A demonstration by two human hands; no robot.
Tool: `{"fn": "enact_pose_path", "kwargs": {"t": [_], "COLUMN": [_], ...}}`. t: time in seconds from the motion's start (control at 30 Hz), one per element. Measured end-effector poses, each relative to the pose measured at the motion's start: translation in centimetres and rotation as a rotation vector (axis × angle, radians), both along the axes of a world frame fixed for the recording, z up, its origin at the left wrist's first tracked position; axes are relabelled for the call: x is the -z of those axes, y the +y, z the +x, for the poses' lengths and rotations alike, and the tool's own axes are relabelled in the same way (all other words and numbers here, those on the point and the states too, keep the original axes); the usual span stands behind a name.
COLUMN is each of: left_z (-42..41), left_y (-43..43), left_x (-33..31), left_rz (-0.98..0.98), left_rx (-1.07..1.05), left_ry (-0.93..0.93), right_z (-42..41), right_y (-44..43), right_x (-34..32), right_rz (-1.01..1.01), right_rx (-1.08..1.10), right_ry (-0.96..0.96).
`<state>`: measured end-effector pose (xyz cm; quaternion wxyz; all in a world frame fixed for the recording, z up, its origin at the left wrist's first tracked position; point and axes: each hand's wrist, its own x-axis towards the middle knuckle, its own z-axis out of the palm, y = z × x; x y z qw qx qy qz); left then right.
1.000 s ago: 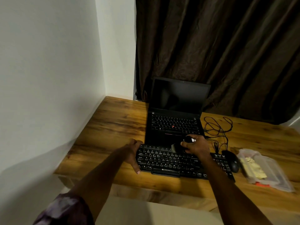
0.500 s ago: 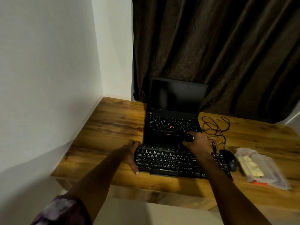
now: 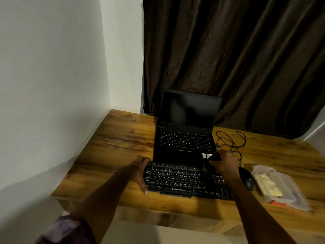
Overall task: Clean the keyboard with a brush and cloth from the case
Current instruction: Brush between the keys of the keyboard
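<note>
Your left hand (image 3: 139,170) clasps the left end of the keyboard (image 3: 184,180), low in the middle of the frame. Its fingers hook over the far left corner and the thumb stretches down along the near left edge. The keyboard lies flat on the wooden desk (image 3: 114,147), its far edge just beside the front of the open laptop (image 3: 186,131). Your right hand (image 3: 224,163) is clenched round a dark brush (image 3: 214,157) over the keyboard's far edge, right of centre. The brush's working end points down and left toward the keys, but you cannot tell whether it touches them. Just right of your right wrist lies the mouse (image 3: 247,178), its cable (image 3: 230,141) looped behind it. Right of the mouse, at the lower right of the frame, sits the clear case (image 3: 288,191), with something pale yellow inside, too blurred to name. You have two hands, one keyboard, one brush, one case, one laptop and one mouse.
</note>
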<state>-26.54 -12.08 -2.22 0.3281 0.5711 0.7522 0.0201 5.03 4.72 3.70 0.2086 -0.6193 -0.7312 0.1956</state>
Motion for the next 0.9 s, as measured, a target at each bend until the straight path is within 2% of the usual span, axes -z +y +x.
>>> {"fn": "enact_pose_path", "kwargs": {"t": [0.17,0.37,0.63,0.9], "left_z": [0.0,-0.1,-0.1,-0.2], "left_y": [0.0,-0.1,-0.1,-0.1], "left_x": [0.0,0.0,0.1,0.1], "left_rz": [0.007,0.011,0.018,0.035], "left_rx": [0.006,0.009,0.008,0.011], "left_ry": [-0.001,-0.008,-0.020,-0.025], "right_z": [-3.0,-2.7,-1.1,-4.8], "right_y": [-1.2,-1.1,-0.5,-1.9], "right_x": [0.0,0.4,0.1,0.5], "right_rz": [0.011,-0.095,-0.011,-0.167], "right_rx": [-0.071,-0.069,-0.036,-0.099], "right_ry": [-0.021,0.120,-0.016,0.175]}}
